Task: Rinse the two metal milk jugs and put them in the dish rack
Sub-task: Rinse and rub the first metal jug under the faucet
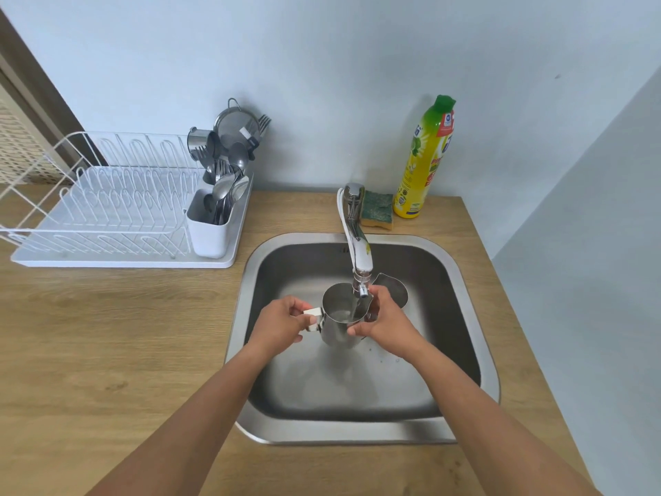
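A shiny metal milk jug (339, 322) is held upright over the steel sink (465, 281), right under the tap spout (361, 259). Water stands inside it. My left hand (280, 325) grips its white-taped handle. My right hand (384, 322) wraps its fingers round the jug's right side. A second metal jug (393, 286) sits in the sink just behind my right hand, partly hidden by it. The white wire dish rack (107, 213) stands on the wooden counter at the left.
A white cutlery holder (209, 232) full of spoons and forks sits at the rack's right end, with metal strainers behind it. A green and yellow sponge (377, 209) and a yellow dish soap bottle (425, 159) stand behind the sink. A wall closes the right side.
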A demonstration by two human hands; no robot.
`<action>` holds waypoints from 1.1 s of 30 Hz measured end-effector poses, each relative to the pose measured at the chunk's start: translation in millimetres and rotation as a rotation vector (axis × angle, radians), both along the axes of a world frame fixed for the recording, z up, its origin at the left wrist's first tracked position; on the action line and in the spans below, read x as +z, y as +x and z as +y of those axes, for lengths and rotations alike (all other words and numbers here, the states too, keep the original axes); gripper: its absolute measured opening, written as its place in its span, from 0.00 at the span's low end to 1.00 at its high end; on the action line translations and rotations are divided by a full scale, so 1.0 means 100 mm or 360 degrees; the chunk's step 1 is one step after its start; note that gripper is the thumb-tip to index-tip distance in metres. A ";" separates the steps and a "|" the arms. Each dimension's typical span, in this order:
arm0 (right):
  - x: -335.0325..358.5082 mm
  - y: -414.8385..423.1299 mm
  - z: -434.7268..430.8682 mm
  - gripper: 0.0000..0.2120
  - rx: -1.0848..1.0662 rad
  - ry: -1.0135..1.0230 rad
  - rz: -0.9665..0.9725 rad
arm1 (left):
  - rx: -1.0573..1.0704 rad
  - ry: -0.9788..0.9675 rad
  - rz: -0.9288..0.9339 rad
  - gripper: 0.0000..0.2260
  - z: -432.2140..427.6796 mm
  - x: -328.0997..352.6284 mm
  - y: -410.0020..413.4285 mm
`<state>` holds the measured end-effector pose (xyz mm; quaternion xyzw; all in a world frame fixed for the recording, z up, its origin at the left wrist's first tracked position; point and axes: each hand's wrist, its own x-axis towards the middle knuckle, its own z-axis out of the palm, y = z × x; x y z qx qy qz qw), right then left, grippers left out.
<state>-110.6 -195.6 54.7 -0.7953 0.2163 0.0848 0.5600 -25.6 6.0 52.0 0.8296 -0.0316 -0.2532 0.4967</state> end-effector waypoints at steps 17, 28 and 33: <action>0.01 -0.10 0.12 0.35 -0.0189 0.0024 -0.0107 | -0.0028 0.0059 -0.0128 0.05 -0.08 0.03 -0.06; -0.01 -0.13 0.19 0.35 -0.0181 0.0018 -0.0130 | -0.0003 0.0098 -0.0142 0.03 -0.03 -0.02 -0.09; 0.01 -0.13 0.12 0.34 -0.0177 0.0017 -0.0097 | -0.0059 0.0132 -0.0147 0.02 -0.05 -0.03 -0.11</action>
